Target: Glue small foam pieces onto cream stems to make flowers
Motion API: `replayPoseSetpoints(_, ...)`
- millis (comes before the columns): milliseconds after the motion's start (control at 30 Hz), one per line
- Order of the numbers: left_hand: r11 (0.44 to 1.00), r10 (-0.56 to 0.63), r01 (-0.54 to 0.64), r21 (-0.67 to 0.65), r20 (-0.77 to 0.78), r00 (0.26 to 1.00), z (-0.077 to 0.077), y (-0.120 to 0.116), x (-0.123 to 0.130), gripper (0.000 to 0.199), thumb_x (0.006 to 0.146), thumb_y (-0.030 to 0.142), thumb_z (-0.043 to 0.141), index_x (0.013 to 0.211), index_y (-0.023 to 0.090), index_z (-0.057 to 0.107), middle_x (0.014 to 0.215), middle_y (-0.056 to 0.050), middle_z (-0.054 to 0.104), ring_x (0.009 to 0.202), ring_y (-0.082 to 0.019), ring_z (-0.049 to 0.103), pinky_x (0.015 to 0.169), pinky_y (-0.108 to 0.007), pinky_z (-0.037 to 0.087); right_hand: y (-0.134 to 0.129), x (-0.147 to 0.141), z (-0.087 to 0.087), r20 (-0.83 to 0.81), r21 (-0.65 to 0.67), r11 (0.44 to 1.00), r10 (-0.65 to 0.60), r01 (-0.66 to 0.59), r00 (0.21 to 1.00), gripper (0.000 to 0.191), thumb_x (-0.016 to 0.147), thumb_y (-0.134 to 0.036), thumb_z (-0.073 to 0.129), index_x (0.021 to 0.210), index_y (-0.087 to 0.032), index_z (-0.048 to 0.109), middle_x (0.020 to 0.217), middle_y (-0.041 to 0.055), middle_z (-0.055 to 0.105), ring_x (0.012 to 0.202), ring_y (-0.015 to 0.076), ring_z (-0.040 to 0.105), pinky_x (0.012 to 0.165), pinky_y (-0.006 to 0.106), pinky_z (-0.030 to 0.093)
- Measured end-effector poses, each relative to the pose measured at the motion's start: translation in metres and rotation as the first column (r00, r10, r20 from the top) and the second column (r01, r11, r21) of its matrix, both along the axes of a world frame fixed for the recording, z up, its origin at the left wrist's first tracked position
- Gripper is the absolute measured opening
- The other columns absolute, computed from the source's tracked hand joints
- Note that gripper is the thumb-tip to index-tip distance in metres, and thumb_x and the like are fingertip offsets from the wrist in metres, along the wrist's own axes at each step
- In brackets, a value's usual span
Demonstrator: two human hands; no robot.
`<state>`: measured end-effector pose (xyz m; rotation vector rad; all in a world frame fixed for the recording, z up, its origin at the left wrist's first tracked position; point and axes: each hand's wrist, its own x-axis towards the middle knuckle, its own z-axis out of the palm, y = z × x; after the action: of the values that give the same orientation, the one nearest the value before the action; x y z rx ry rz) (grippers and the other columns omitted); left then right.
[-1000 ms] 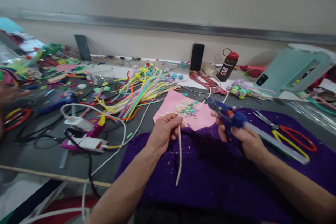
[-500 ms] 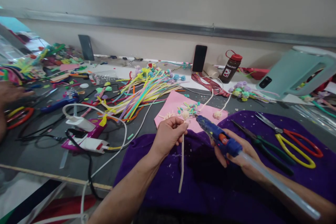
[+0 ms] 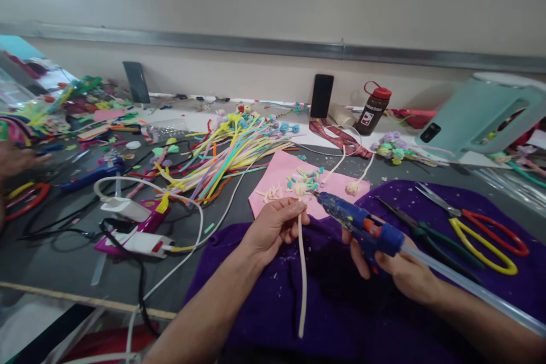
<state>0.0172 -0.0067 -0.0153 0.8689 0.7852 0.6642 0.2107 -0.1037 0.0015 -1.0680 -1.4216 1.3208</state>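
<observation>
Between the thumb and fingers of my left hand (image 3: 275, 226) is a cream pipe-cleaner flower (image 3: 300, 189), its pale stem (image 3: 302, 278) hanging down over a purple cloth (image 3: 256, 307). My right hand (image 3: 401, 264) is wrapped round a blue hot glue gun (image 3: 362, 224) with a long clear glue stick out of its back. The nozzle points left, close to the flower; whether it touches cannot be made out. Behind lies a pink sheet (image 3: 273, 173) with small cream and coloured pieces on it. Another cream flower (image 3: 352, 187) rests on its right side.
Pliers (image 3: 422, 230) and red-yellow scissors (image 3: 473, 222) lie on the cloth at right. Coloured stems (image 3: 226, 165), a magenta power strip (image 3: 140, 227) with cables, a phone (image 3: 322, 96), a bottle (image 3: 373, 111) and a kettle (image 3: 464, 119) stand around. Another person's hand (image 3: 17, 162) is at far left.
My right hand and the glue gun have shifted slightly right and down. The stem's lower end has swung right. The view has moved a little, and the other person's hand has moved left.
</observation>
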Motion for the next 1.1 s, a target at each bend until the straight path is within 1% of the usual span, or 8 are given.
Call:
replayPoseSetpoints(67,1.0,-0.002,0.002,0.002,0.015,1.0,-0.001,0.0,0.001,0.022,0.073,0.034,0.061,0.069,0.012,0.056,0.058,0.002,0.056,0.036,0.0,0.039,0.033,-0.012,0.026,0.0,-0.001,0.002,0.013,0.001,1.0,0.007,-0.007,1.0,0.045,0.074,-0.059,0.051,0.09,-0.017,0.048,0.053,-0.0003,0.051,0.046,0.0114,0.043,0.045,0.024,0.036)
replayPoseSetpoints(200,0.999,-0.013,0.013,0.033,0.002,1.0,-0.003,-0.001,0.002,0.023,0.073,0.035,0.061,0.069,0.013,0.056,0.057,0.002,0.056,0.037,0.0,0.039,0.034,-0.012,0.024,0.0,0.0,0.001,0.054,0.0,1.0,0.016,-0.016,0.998,0.04,0.077,-0.054,0.049,0.09,-0.016,0.048,0.056,0.0005,0.052,0.048,0.0114,0.045,0.045,0.023,0.036)
replayPoseSetpoints(433,0.99,-0.036,0.042,0.134,-0.047,0.998,-0.006,-0.002,0.003,0.028,0.075,0.038,0.059,0.066,0.012,0.057,0.048,0.003,0.048,0.036,-0.001,0.036,0.034,-0.014,0.023,0.001,0.004,-0.012,0.108,0.035,0.999,0.005,-0.008,0.994,0.038,0.082,-0.052,0.043,0.088,-0.015,0.051,0.057,0.0019,0.055,0.049,0.0113,0.045,0.046,0.024,0.034)
replayPoseSetpoints(500,0.988,-0.033,0.041,0.148,-0.057,0.998,-0.005,-0.003,0.003,0.028,0.075,0.039,0.059,0.066,0.012,0.057,0.049,0.003,0.049,0.036,-0.002,0.036,0.034,-0.014,0.023,0.001,0.006,-0.015,0.124,0.049,0.999,0.004,-0.01,0.992,0.037,0.083,-0.051,0.041,0.088,-0.015,0.052,0.057,0.0021,0.055,0.05,0.0115,0.045,0.048,0.024,0.034)
replayPoseSetpoints(667,0.986,-0.025,0.036,0.164,-0.068,0.997,-0.005,-0.003,0.003,0.029,0.075,0.039,0.059,0.067,0.012,0.057,0.05,0.002,0.05,0.037,-0.002,0.036,0.034,-0.014,0.023,0.001,0.008,-0.015,0.174,0.061,0.998,-0.003,-0.007,0.985,0.037,0.084,-0.05,0.04,0.088,-0.015,0.053,0.059,0.0016,0.054,0.053,0.0123,0.045,0.051,0.025,0.035)
replayPoseSetpoints(833,0.985,-0.015,0.025,0.172,-0.063,0.998,-0.006,-0.002,0.003,0.028,0.074,0.039,0.059,0.069,0.012,0.058,0.054,0.001,0.053,0.038,-0.002,0.037,0.035,-0.014,0.023,-0.001,0.01,-0.02,0.184,0.079,0.997,-0.005,-0.01,0.983,0.033,0.085,-0.046,0.04,0.087,-0.016,0.053,0.059,0.0013,0.054,0.054,0.0129,0.046,0.055,0.026,0.037)
replayPoseSetpoints(967,0.983,-0.015,0.027,0.182,-0.069,0.997,-0.007,-0.002,0.003,0.028,0.074,0.04,0.059,0.069,0.012,0.058,0.055,0.0,0.054,0.038,-0.002,0.037,0.035,-0.014,0.023,-0.001,0.01,-0.023,0.232,0.112,0.993,-0.051,0.025,0.971,0.031,0.086,-0.043,0.038,0.084,-0.016,0.054,0.059,0.0007,0.053,0.056,0.0132,0.047,0.06,0.028,0.039)
replayPoseSetpoints(1100,0.983,-0.013,0.026,0.182,-0.071,0.997,-0.007,-0.002,0.003,0.029,0.074,0.04,0.059,0.069,0.012,0.058,0.053,0.001,0.053,0.038,-0.002,0.036,0.035,-0.015,0.023,0.0,0.011,-0.024,0.247,0.105,0.994,-0.046,0.021,0.968,0.032,0.087,-0.043,0.037,0.083,-0.016,0.053,0.059,0.001,0.053,0.057,0.0138,0.049,0.06,0.028,0.04)
